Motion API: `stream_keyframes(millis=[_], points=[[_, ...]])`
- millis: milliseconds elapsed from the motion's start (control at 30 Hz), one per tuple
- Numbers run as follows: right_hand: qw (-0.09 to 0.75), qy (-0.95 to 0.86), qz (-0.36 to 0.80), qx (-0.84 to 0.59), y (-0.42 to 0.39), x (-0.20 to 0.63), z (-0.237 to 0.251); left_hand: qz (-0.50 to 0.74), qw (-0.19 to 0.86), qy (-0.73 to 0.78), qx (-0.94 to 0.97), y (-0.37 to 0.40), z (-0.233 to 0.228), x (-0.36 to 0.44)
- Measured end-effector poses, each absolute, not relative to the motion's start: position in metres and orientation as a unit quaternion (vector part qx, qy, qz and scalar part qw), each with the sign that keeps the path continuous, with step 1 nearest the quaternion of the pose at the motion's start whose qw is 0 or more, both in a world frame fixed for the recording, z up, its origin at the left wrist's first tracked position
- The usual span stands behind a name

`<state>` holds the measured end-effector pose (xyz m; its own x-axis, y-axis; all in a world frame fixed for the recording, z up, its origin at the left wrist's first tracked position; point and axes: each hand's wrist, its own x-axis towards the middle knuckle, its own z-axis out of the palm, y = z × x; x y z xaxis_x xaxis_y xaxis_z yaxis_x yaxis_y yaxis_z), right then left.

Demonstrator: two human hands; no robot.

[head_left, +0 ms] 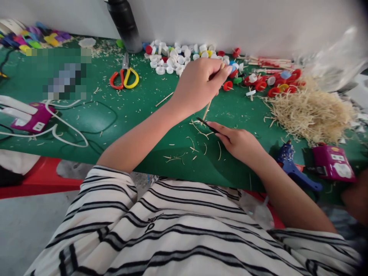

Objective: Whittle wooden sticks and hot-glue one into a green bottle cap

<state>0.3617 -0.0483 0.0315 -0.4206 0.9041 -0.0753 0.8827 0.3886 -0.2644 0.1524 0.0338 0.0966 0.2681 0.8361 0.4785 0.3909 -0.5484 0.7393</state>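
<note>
Green matting is covering the counter point(138, 115) in the head view, and thin wood shavings point(195, 147) are lying scattered on it in front of the person's striped shirt point(178, 230).

The left hand point(198, 86) is hovering above the counter with its grip pressed together around a thin wooden stick point(207, 109), pinching it near the upper end so that the stick is slanting down and to the left, its lower tip pointing toward the counter. The right hand point(240, 143) is resting low on the counter just below that tip, its grip pinching a slim dark blade point(205, 122) whose point is reaching up to the foot of the stick; whether blade and stick are actually touching is hard to tell.

Behind the left hand a heap of white bottle caps point(175, 57) is lying near the wall, beside a dark bottle point(125, 25). Red and yellow scissors point(124, 76) are lying open-handled to the left of the caps. To the right, red caps on sticks point(270, 82) are spreading out next to a big pile of pale wood shavings point(313, 113). A blue glue gun point(293, 168) is sitting near the counter's front edge, just beside the right forearm, with a purple box point(333, 161) to its right. At far left another purple box point(34, 119) is trailing white cables point(66, 134).
</note>
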Motion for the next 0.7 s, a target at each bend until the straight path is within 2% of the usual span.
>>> stream_keyframes(millis=[233,700], points=[[0.0,-0.83,0.113,-0.547,-0.053,0.359,0.043,0.451,0.271,0.417,0.741,0.041,0.097,0.148],[0.017,-0.826,0.117,-0.552,-0.05,0.357,0.036,0.456,0.325,0.412,0.719,0.053,0.088,0.15]])
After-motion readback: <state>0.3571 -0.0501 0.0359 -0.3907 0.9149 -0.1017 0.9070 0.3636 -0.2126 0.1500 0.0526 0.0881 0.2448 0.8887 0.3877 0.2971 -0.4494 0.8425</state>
